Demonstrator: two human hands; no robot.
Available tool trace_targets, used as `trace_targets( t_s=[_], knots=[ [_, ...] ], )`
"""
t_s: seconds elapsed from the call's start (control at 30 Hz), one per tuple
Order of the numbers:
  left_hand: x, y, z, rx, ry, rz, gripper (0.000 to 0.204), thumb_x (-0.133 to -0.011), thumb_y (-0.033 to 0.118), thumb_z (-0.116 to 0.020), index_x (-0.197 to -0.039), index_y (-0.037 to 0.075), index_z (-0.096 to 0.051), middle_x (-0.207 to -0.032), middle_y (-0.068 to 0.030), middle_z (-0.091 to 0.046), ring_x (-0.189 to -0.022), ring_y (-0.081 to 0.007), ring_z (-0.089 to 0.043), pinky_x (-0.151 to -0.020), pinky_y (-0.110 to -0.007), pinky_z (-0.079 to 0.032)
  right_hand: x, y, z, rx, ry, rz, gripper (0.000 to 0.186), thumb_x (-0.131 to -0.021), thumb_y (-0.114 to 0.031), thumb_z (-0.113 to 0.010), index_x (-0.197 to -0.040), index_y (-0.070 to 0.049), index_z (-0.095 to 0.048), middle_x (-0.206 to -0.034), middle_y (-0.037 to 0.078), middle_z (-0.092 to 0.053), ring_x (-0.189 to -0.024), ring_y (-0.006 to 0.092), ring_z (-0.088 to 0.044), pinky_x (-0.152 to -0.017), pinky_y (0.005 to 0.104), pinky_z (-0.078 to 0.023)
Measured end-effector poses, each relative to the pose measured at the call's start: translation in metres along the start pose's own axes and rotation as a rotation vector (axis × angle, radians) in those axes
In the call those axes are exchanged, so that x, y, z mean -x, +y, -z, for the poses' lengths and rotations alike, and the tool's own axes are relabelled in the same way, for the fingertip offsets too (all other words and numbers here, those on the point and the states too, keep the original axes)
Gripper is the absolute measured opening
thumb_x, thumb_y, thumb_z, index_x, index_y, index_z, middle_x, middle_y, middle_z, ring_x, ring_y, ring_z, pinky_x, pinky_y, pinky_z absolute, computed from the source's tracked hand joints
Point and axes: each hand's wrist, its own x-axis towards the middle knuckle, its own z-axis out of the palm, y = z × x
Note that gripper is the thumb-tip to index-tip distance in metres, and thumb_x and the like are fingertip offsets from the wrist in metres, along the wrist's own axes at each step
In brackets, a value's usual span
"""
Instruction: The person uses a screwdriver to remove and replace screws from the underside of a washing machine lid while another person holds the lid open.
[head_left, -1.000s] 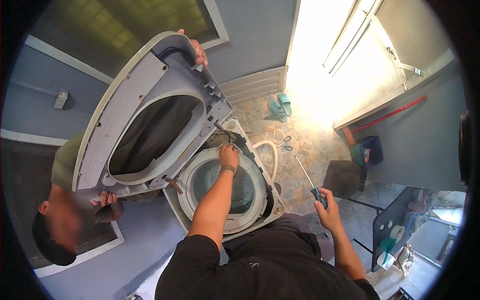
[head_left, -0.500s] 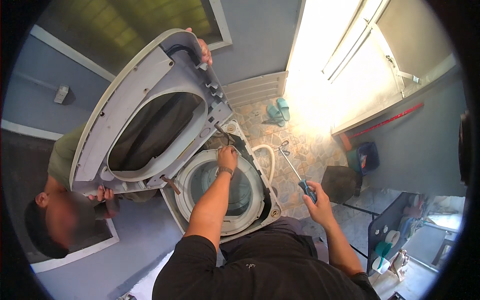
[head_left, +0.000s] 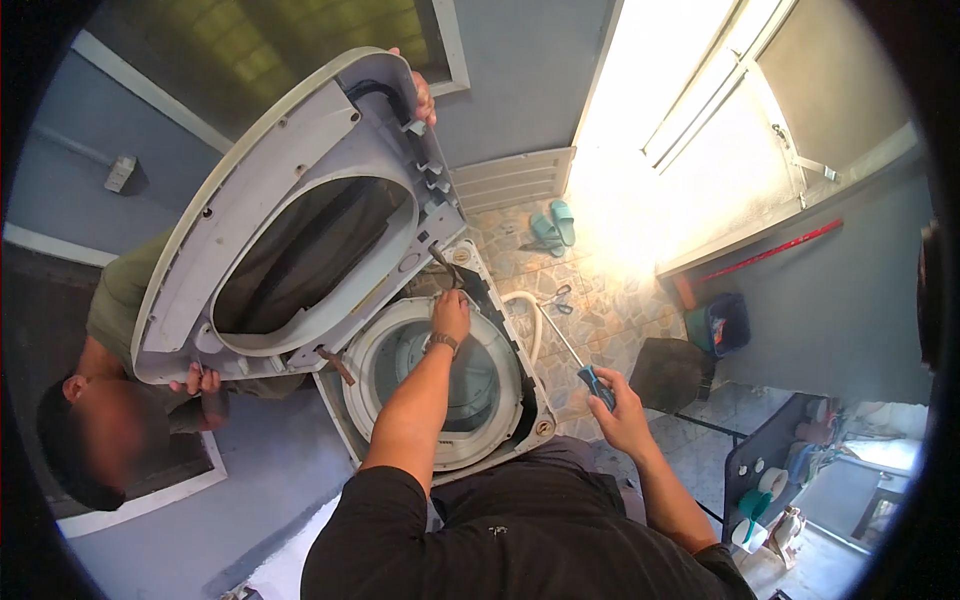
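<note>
Right hand [head_left: 622, 412] grips the screwdriver [head_left: 597, 386], just right of the washing machine [head_left: 542, 429]; left hand [head_left: 451, 316] is on the machine's tub rim [head_left: 508, 400], grip impossible to tell. Cover [head_left: 260, 170] tilts up at the machine's left: should the co-worker's hands [head_left: 425, 102] slip, it could drop onto that left arm [head_left: 408, 410].

2 forearms [head_left: 414, 402] slanting forward and inward: left hand [head_left: 451, 316] farther forward, back uppermost; right hand [head_left: 622, 415] farther back, curled in a grip.
</note>
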Motion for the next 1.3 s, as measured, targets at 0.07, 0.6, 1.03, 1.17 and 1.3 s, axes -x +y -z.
trace_targets(
  t_s=[0.07, 0.6, 1.03, 1.17, 1.3],
  knots=[
    [0.0, -0.003, -0.001, 0.047, 0.029, 0.017, 0.014, -0.091, 0.011, -0.068, -0.102, 0.002, -0.065, -0.105, -0.0195, -0.067, -0.106, -0.0406, -0.062, -0.096, -0.05, -0.049, -0.002, -0.002, -0.001, 0.007, -0.013, 0.012, 0.046, -0.096, -0.016, -0.07, -0.138, -0.005, -0.055, -0.116, 0.019, -0.068, -0.104, 0.0339, -0.068, -0.091, 0.041, -0.052],
    [0.006, 0.141, 0.193, 1.951, -0.184, 0.163, 0.021, -0.101, 0.018, -0.073, -0.118, 0.009, -0.066, -0.107, -0.0034, -0.068, -0.094, -0.0148, -0.065, -0.084, -0.028, -0.057, -0.016, -0.116, 0.001, -0.184, -0.091, 0.411, 0.048, -0.096, -0.017, -0.07, -0.14, -0.004, -0.056, -0.119, 0.017, -0.068, -0.107, 0.0298, -0.068, -0.094, 0.0377, -0.051],
    [-0.009, 0.153, 0.313, 1.908, -0.258, -0.063, 0.024, -0.103, 0.015, -0.068, -0.125, 0.006, -0.065, -0.118, -0.0084, -0.067, -0.105, -0.0184, -0.065, -0.084, -0.026, -0.056, -0.023, -0.181, -0.022, -0.259, -0.105, 0.523, 0.048, -0.096, -0.017, -0.068, -0.14, -0.001, -0.056, -0.124, 0.019, -0.067, -0.111, 0.0304, -0.068, -0.097, 0.0394, -0.052],
    [-0.01, 0.149, 0.327, 1.872, -0.239, -0.065, 0.025, -0.103, 0.013, -0.068, -0.126, 0.003, -0.064, -0.119, -0.0094, -0.067, -0.107, -0.02, -0.065, -0.088, -0.025, -0.058, -0.024, -0.19, -0.025, -0.258, -0.097, 0.522, 0.047, -0.097, -0.016, -0.068, -0.141, -0.002, -0.056, -0.122, 0.019, -0.067, -0.109, 0.0295, -0.068, -0.095, 0.0384, -0.052],
    [-0.01, 0.15, 0.335, 1.875, -0.262, -0.102, 0.024, -0.104, 0.011, -0.066, -0.126, 0.002, -0.064, -0.122, -0.0103, -0.067, -0.109, -0.021, -0.065, -0.093, -0.026, -0.059, -0.027, -0.196, -0.026, -0.28, -0.109, 0.532, 0.047, -0.098, -0.016, -0.067, -0.141, -0.003, -0.055, -0.12, 0.018, -0.067, -0.106, 0.0285, -0.068, -0.093, 0.0378, -0.052]
  ],
)
